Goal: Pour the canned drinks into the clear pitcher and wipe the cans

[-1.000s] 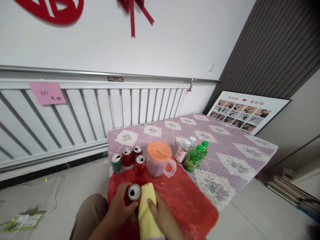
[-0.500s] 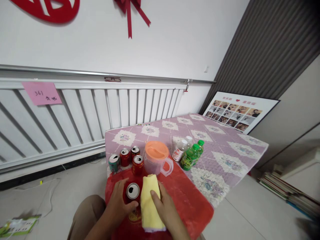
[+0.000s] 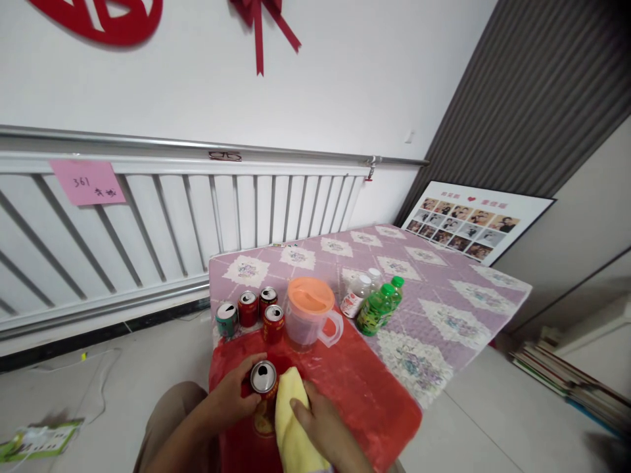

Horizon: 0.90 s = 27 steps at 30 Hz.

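The purple, flower-patterned desk (image 3: 434, 292) runs from the near middle to the far right, its near end hidden under a red sheet (image 3: 362, 394) that is itself cut off at the bottom. On the sheet's far edge stands an orange-lidded jug (image 3: 306, 322), handle turned right. The yellow cloth (image 3: 292, 424), just right of the held can, lies with its long axis running near to far, far end tipped slightly left; its near end is cut off at the bottom, and it sits nearer than half a second ago, when both ends showed. The right hand (image 3: 323, 417) pinches it, thumb on top, most fingers out of sight. The left hand (image 3: 234, 397) has its grip curled round the held can (image 3: 263, 383), thumb on the near side, forefinger on the far. To the far right, green bottles (image 3: 373, 315) partly hide the white-capped bottles (image 3: 352, 301). To the far left of the jug are three red cans (image 3: 272, 325) and a green can (image 3: 227, 320), all upright. The held can stands roughly upright above the sheet's near left part, base hard to make out; its opening, to the left half a second ago, now lies on the far side.
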Motion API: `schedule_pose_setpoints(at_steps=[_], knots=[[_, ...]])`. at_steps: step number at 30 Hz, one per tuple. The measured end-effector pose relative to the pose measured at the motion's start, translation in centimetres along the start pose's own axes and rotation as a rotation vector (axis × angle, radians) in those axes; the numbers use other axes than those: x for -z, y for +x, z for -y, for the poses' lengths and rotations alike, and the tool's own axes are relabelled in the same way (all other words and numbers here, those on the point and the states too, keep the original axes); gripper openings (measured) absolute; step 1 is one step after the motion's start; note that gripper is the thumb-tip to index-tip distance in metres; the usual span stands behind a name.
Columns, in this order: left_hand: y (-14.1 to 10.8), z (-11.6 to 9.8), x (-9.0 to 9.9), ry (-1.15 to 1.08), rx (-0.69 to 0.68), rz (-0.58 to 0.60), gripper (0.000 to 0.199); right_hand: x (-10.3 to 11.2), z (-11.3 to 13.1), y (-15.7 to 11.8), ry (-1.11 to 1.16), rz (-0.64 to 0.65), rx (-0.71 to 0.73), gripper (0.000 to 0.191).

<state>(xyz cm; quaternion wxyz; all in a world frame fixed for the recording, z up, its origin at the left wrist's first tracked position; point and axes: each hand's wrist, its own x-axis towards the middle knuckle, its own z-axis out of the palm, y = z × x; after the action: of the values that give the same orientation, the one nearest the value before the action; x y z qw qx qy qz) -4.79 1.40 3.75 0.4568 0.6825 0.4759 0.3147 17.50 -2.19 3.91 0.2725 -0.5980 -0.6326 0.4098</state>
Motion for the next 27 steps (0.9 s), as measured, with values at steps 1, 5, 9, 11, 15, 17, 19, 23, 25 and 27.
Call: schedule_pose_setpoints(at_steps=[1, 5, 9, 11, 15, 17, 19, 23, 25, 27], knots=[[0.0, 0.0, 0.0, 0.003, 0.011, 0.008, 0.074, 0.2, 0.0, 0.0, -0.009, 0.007, -0.005, 0.044], [-0.1, 0.8, -1.2, 0.073, -0.003, -0.229, 0.075, 0.7, 0.0, 0.5, -0.025, -0.083, -0.029, 0.055], [-0.6, 1.6, -3.0, 0.236, -0.051, -0.466, 0.054, 0.7, 0.8, 1.1, 0.019, -0.154, -0.008, 0.056], [-0.7, 1.7, -3.3, 0.264, -0.068, -0.478, 0.046, 0.5, 1.1, 1.2, 0.053, -0.139, 0.029, 0.053], [-0.4, 1.4, -2.9, 0.234, -0.112, -0.401, 0.046, 0.0, 1.1, 1.0, 0.034, -0.062, 0.053, 0.049], [-0.3, 1.4, -2.4, 0.197, -0.127, -0.335, 0.051, -0.2, 0.8, 0.9, -0.006, -0.032, 0.032, 0.048], [-0.2, 1.5, -1.9, 0.147, -0.121, -0.263, 0.057, -0.2, 0.6, 0.6, -0.032, -0.010, 0.012, 0.046], [-0.1, 2.0, -1.3, 0.051, -0.078, -0.138, 0.065, 0.2, 0.4, 0.3, -0.045, 0.027, -0.004, 0.044], [0.0, 2.2, -1.1, 0.020, -0.063, -0.100, 0.065, 0.6, 0.4, 0.4, -0.053, 0.025, -0.010, 0.047], [0.0, 2.2, -1.1, 0.010, -0.052, -0.096, 0.067, 1.0, 0.4, 0.8, -0.063, -0.015, -0.021, 0.053]])
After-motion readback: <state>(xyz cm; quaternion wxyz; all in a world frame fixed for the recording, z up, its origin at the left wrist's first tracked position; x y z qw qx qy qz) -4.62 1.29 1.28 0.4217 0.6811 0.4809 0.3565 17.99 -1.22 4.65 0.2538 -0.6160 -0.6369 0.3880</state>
